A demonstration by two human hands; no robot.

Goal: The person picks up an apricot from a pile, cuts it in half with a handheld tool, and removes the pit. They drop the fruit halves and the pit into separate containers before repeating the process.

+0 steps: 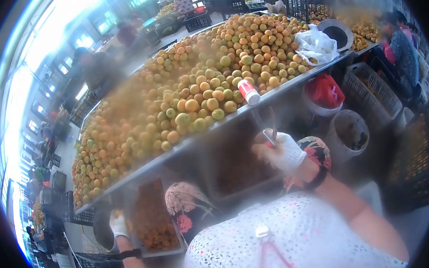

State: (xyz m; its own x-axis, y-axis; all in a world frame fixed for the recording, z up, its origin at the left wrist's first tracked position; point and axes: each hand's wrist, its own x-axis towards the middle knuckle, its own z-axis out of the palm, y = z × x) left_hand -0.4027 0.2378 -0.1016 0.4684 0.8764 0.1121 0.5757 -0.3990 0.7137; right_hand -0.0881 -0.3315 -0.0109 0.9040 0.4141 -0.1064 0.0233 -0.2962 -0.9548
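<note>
My right hand [284, 152], in a white glove with bare fingertips, is closed around a small metal tool [268, 137], in front of the table's near edge. The tool's outline is blurred. My left hand [118, 223], also gloved, is low at the left, between a grey bucket [103, 229] and a tray of orange pieces [156, 219]. Its fingers are too blurred to read. Orange and greenish round fruits [191, 105] are heaped on the metal-edged table [186, 141]. A red and white bottle [248, 92] lies at the heap's near edge.
A white plastic bag [316, 45] and a dark round basin [336, 34] are at the table's right end. Below stand a bucket with a red bag [325, 92], a white bucket [349, 132] and a crate [371, 89]. Other people sit at the right and stand beyond the table.
</note>
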